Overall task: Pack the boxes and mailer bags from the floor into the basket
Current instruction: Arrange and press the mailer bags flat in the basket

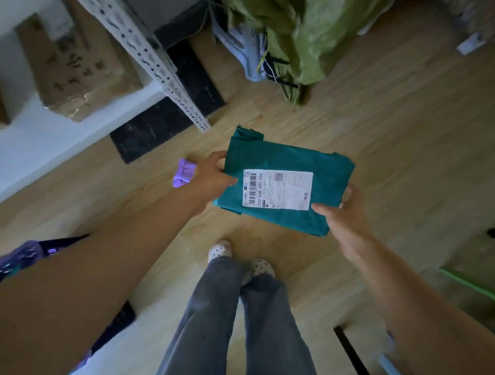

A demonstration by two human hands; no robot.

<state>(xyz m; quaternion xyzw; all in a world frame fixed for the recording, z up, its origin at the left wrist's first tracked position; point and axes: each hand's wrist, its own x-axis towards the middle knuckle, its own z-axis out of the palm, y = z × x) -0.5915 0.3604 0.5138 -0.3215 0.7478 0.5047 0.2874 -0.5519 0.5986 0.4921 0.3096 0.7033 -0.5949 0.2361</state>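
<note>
The mailer bag at the centre is plain teal. Its label is white, printed with a black barcode, a dark code square and faint grey text. The floor is pale wood with a fine grain. At 12 o'clock a sack is olive green. At 10 o'clock a shelf post is white with rows of dark holes, and the cardboard box is brown with blurred dark print. The mats are black. At 6 o'clock the trousers are grey and the shoes are white with dark dots.
</note>
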